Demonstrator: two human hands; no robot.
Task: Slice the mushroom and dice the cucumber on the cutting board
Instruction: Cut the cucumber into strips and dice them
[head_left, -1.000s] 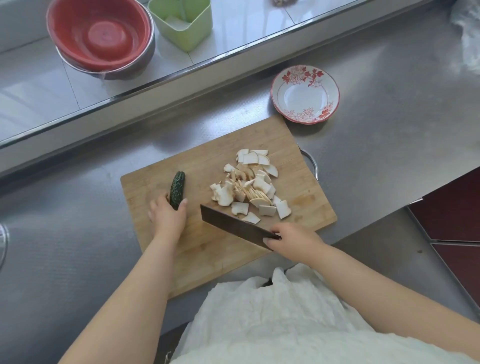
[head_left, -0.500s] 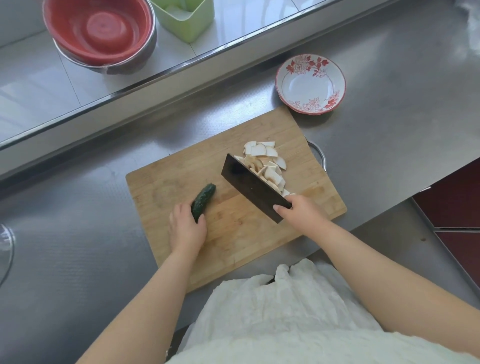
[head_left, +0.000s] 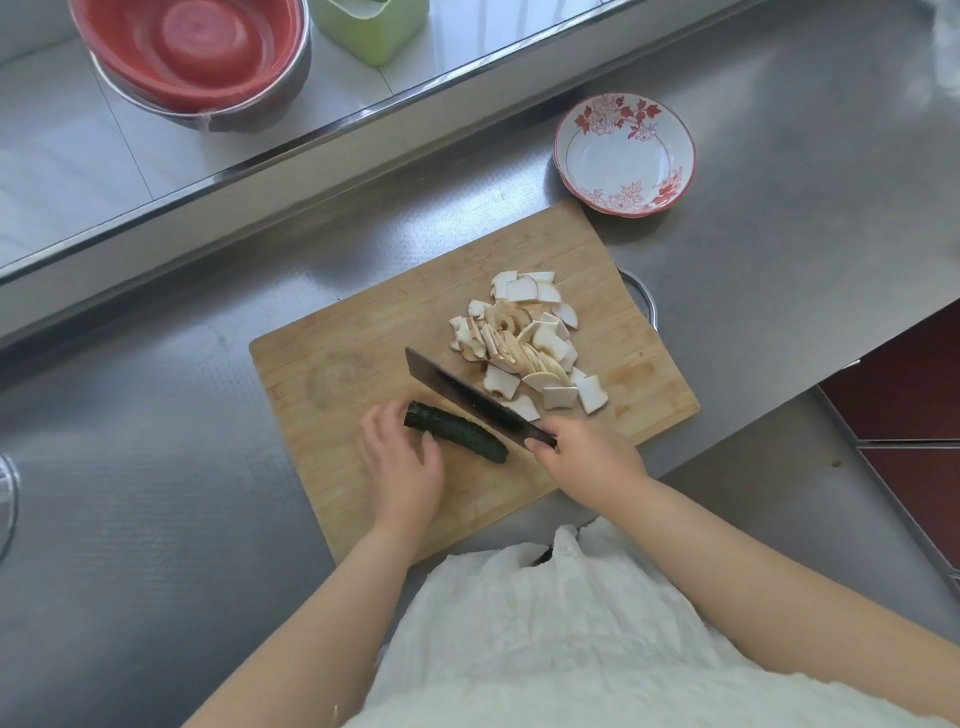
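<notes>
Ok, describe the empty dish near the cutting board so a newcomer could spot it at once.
Start at the wooden cutting board on the steel counter. Just past its far right corner sits a shallow round white bowl with red flower patterns and a red rim. Unlike the plain red basin on the ledge, it is patterned and stands alone.

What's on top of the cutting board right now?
On the board: mushroom slices, cucumber held by left hand, knife in right hand. Hands cover board beneath.
</notes>
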